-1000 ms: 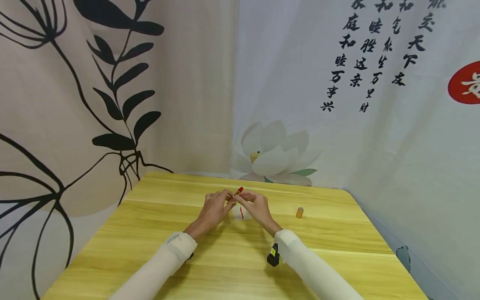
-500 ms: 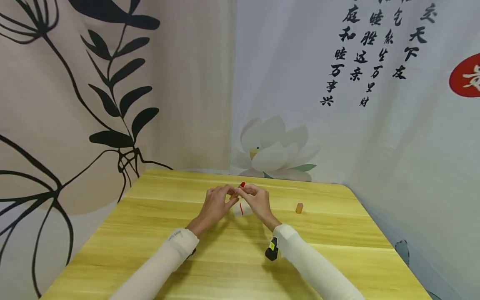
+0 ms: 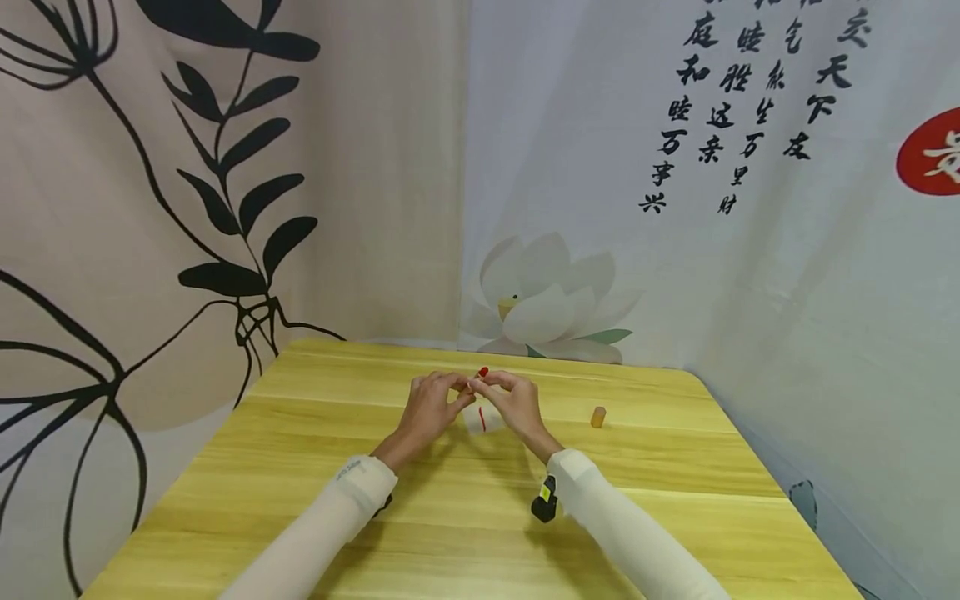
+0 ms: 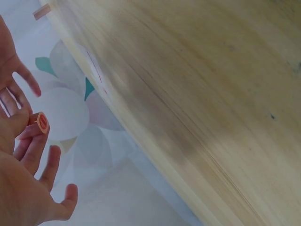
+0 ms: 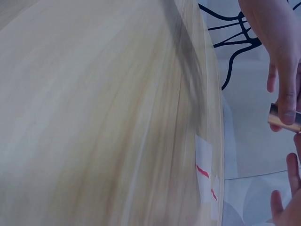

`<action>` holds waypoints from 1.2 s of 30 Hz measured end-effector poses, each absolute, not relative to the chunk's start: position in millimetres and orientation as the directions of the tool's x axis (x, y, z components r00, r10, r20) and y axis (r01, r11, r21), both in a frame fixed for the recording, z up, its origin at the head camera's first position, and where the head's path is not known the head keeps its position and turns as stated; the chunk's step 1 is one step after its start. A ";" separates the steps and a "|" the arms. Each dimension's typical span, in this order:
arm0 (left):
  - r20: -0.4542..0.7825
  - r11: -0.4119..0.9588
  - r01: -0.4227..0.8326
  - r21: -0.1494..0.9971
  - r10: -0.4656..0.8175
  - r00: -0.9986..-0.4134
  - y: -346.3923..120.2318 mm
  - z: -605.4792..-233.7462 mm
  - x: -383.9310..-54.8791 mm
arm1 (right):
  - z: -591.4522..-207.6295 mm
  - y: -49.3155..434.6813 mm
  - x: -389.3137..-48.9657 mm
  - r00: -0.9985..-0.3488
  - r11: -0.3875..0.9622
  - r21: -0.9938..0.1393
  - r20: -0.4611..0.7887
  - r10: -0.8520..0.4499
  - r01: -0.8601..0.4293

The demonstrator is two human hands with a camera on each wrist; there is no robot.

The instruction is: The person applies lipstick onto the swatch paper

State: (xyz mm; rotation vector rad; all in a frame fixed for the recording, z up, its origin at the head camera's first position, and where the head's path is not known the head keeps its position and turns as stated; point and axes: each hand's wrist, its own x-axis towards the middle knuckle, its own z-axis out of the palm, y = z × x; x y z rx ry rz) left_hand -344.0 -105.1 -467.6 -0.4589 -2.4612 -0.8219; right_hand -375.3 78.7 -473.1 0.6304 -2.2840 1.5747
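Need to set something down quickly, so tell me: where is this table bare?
Bare: the table between its left edge and the left sleeve, between that and the right sleeve, and from the orange piece to the right edge. Crowded: the far middle, where left hand and right hand meet at a red-tipped tube near the red-marked paper.

The lipstick (image 3: 483,372) is red-tipped with a gold tube, the paper (image 5: 203,153) white with a red streak, the table (image 3: 450,533) yellow wood-grained, the sleeves (image 3: 637,525) cream.
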 end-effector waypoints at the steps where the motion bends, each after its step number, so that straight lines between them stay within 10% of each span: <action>1: 0.554 0.759 0.458 0.463 0.156 -0.818 -105.2 -466.8 -343.9 | -472.5 79.2 -375.5 -0.861 0.302 -0.807 0.471 -0.193 -0.508; 36: 0.564 0.753 0.497 0.432 0.205 -0.800 -105.9 -462.5 -339.6 | -470.6 77.3 -370.0 -0.887 0.295 -0.837 0.446 -0.122 -0.461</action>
